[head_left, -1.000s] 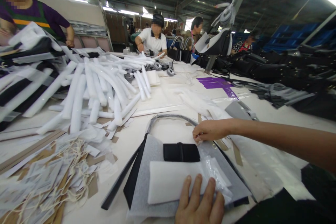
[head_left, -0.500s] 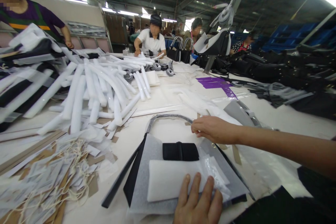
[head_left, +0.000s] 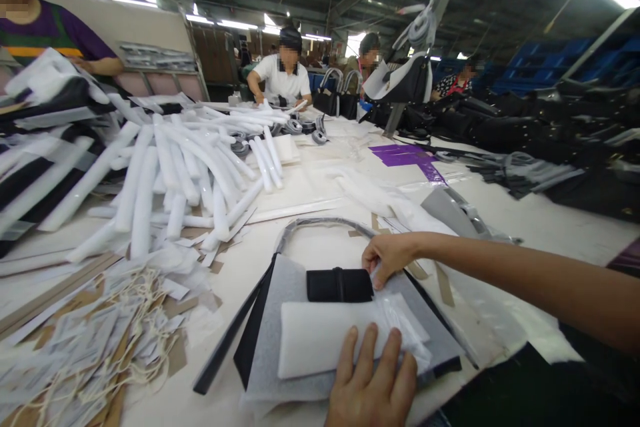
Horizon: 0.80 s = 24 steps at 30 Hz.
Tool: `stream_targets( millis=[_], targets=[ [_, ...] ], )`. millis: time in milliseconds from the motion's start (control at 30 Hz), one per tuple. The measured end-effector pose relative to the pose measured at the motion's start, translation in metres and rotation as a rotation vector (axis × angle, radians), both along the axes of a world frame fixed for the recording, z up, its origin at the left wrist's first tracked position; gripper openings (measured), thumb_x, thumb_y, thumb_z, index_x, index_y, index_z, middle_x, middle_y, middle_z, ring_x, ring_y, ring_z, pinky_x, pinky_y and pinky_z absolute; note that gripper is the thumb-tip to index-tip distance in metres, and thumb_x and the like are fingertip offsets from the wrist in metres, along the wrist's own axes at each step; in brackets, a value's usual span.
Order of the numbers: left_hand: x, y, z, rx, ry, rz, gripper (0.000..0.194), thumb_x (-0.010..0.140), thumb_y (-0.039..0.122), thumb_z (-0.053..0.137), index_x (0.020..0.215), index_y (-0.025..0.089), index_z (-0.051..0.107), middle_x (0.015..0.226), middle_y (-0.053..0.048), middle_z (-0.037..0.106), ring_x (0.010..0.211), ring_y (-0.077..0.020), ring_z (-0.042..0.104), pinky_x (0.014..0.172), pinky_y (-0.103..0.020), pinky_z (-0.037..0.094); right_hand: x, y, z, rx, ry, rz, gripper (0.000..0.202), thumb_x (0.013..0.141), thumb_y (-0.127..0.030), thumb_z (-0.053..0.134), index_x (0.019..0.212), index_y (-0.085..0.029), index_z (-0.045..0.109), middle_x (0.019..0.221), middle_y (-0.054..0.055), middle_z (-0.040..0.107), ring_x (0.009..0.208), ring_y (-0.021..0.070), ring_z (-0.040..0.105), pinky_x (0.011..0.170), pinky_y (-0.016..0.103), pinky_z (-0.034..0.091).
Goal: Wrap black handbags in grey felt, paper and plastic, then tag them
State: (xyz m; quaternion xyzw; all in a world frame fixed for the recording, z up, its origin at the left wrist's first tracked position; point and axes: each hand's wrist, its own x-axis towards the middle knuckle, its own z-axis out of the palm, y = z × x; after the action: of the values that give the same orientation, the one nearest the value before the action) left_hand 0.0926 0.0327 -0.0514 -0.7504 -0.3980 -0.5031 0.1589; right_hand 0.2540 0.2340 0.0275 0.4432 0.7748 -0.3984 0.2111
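A black handbag with a sheet of greyish tissue paper (head_left: 270, 320) over its front lies before me on the table. Its arched handle (head_left: 300, 221) is wrapped in clear film, and a loose black strap (head_left: 225, 333) trails to the left. On the paper rest a small black rolled piece with a band (head_left: 323, 285), a folded white foam sheet (head_left: 305, 340) and a clear plastic packet (head_left: 407, 323). My left hand (head_left: 375, 380) lies open and flat on the foam's lower right. My right hand (head_left: 387, 259) pinches the bag's upper right edge; its fingertips are partly hidden.
White foam tubes (head_left: 185, 167) are heaped at the left, with corded paper tags (head_left: 110, 333) in front. Black bags (head_left: 505, 120) pile up at the far right. Purple tape (head_left: 400, 155) marks the table. Several people work around, one in a white shirt (head_left: 280, 77) opposite.
My right hand has moved from the handle's base down to the bag's upper edge, thumb now on the paper. My left hand stays on the foam. A person at the far left has raised an arm.
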Motion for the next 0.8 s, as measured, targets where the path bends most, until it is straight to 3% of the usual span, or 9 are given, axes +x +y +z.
stream_targets(
  millis=[133, 233, 300, 367, 467, 533, 633, 800],
  targets=[
    [-0.007, -0.002, 0.004, -0.069, 0.094, -0.041, 0.027, 0.100, 0.028, 0.047, 0.097, 0.029, 0.074, 0.115, 0.007, 0.074, 0.106, -0.0181, 0.067, 0.126, -0.040, 0.016, 0.000, 0.016, -0.012, -0.068, 0.013, -0.041, 0.049, 0.058, -0.057, 0.082, 0.088, -0.018, 0.079, 0.081, 0.003, 0.076, 0.074, 0.0212, 0.068, 0.063, 0.026, 0.052],
    [-0.011, -0.003, 0.010, -0.104, 0.157, -0.054, 0.030, 0.102, 0.030, 0.044, 0.102, 0.030, 0.074, 0.118, 0.008, 0.073, 0.109, -0.0170, 0.065, 0.126, -0.038, 0.013, 0.003, 0.011, -0.005, 0.028, 0.050, -0.080, 0.049, 0.069, -0.059, 0.074, 0.093, -0.017, 0.080, 0.086, 0.006, 0.077, 0.082, 0.0247, 0.070, 0.073, 0.030, 0.054],
    [-0.013, -0.004, 0.013, -0.109, 0.159, -0.056, 0.031, 0.102, 0.029, 0.043, 0.101, 0.030, 0.074, 0.119, 0.009, 0.073, 0.111, -0.0166, 0.065, 0.126, -0.037, 0.013, 0.007, -0.004, 0.006, 0.166, 0.085, -0.117, 0.053, 0.081, -0.059, 0.064, 0.106, -0.015, 0.078, 0.102, 0.011, 0.076, 0.099, 0.0300, 0.068, 0.088, 0.037, 0.051],
    [-0.013, -0.005, 0.014, -0.106, 0.154, -0.058, 0.031, 0.102, 0.029, 0.043, 0.100, 0.030, 0.074, 0.119, 0.009, 0.073, 0.112, -0.0166, 0.064, 0.126, -0.037, 0.014, 0.011, -0.027, 0.017, 0.289, 0.133, -0.135, 0.063, 0.084, -0.057, 0.062, 0.131, -0.015, 0.066, 0.127, 0.014, 0.067, 0.120, 0.0337, 0.058, 0.104, 0.043, 0.042],
    [-0.014, -0.006, 0.013, -0.118, 0.177, -0.069, 0.032, 0.103, 0.030, 0.041, 0.103, 0.030, 0.074, 0.122, 0.009, 0.071, 0.114, -0.0170, 0.063, 0.125, -0.038, 0.016, 0.015, -0.062, 0.023, 0.396, 0.184, -0.040, 0.100, 0.072, -0.056, 0.077, 0.155, -0.019, 0.035, 0.147, 0.015, 0.051, 0.134, 0.0360, 0.045, 0.112, 0.046, 0.033],
    [-0.015, -0.007, 0.013, -0.141, 0.212, -0.075, 0.031, 0.103, 0.031, 0.042, 0.106, 0.030, 0.073, 0.125, 0.009, 0.070, 0.116, -0.0172, 0.062, 0.126, -0.038, 0.015, 0.014, -0.074, 0.020, 0.430, 0.151, 0.012, 0.116, 0.064, -0.054, 0.084, 0.158, -0.019, 0.027, 0.141, 0.016, 0.056, 0.129, 0.0384, 0.048, 0.109, 0.048, 0.035],
    [-0.015, -0.007, 0.014, -0.166, 0.241, -0.073, 0.033, 0.103, 0.031, 0.040, 0.109, 0.030, 0.073, 0.128, 0.009, 0.069, 0.118, -0.0168, 0.061, 0.126, -0.037, 0.015, 0.009, -0.068, 0.010, 0.383, 0.072, -0.010, 0.120, 0.059, -0.053, 0.088, 0.158, -0.020, 0.028, 0.129, 0.013, 0.064, 0.122, 0.0387, 0.053, 0.104, 0.045, 0.040],
    [-0.015, -0.007, 0.015, -0.174, 0.244, -0.057, 0.037, 0.105, 0.030, 0.036, 0.110, 0.030, 0.072, 0.129, 0.009, 0.068, 0.117, -0.0161, 0.062, 0.124, -0.036, 0.024, 0.007, -0.041, -0.005, 0.245, 0.150, -0.132, 0.099, 0.064, -0.055, 0.083, 0.150, -0.022, 0.046, 0.118, 0.007, 0.069, 0.103, 0.0290, 0.065, 0.090, 0.032, 0.048]
  ],
)
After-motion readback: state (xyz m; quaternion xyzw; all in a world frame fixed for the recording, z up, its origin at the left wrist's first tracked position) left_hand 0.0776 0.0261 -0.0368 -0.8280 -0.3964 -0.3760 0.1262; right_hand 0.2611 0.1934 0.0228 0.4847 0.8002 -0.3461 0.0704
